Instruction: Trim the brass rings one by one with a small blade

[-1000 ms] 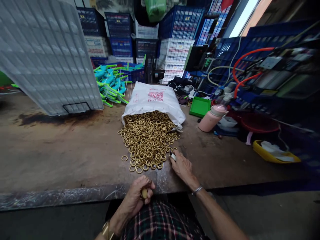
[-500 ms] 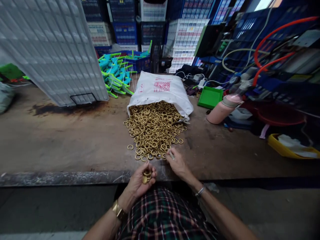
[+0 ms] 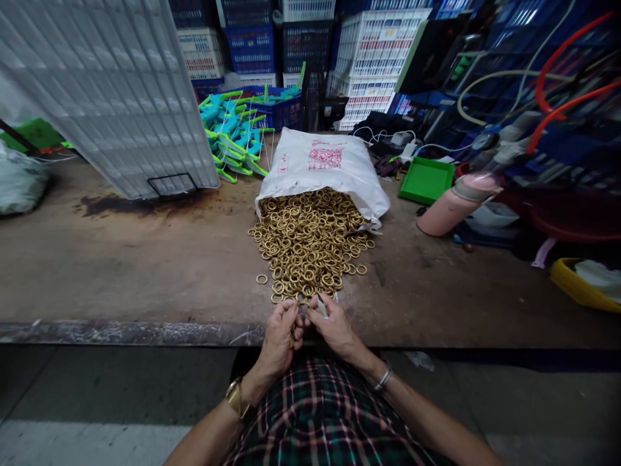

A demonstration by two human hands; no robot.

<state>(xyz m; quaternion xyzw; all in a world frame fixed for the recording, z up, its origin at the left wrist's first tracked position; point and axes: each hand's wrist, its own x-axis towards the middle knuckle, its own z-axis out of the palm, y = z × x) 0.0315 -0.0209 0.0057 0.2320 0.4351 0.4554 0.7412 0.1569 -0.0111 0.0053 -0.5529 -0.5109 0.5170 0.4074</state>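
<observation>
A heap of brass-coloured rings (image 3: 308, 252) spills from the mouth of a white woven sack (image 3: 320, 162) onto the table. My left hand (image 3: 280, 333) is closed at the near end of the heap, with several rings partly showing in its curled fingers. My right hand (image 3: 337, 330) is closed beside it, gripping a small pale tool (image 3: 322, 308) with a dark end; its exact kind is too small to tell. The fingertips of both hands nearly meet around one ring (image 3: 305, 303). One loose ring (image 3: 262, 279) lies left of the heap.
A pale ribbed plastic panel (image 3: 121, 97) stands at the left, near teal-and-green plastic pieces (image 3: 235, 136). To the right are a green tray (image 3: 427, 180), a pink bottle (image 3: 453, 207) and a yellow basin (image 3: 582, 288). Stacked crates (image 3: 366, 48) stand behind the wooden table (image 3: 145, 272).
My left hand has turned over and risen to the heap's near edge. My right hand has moved left and slightly down, bringing the hands together. The view has shifted a little.
</observation>
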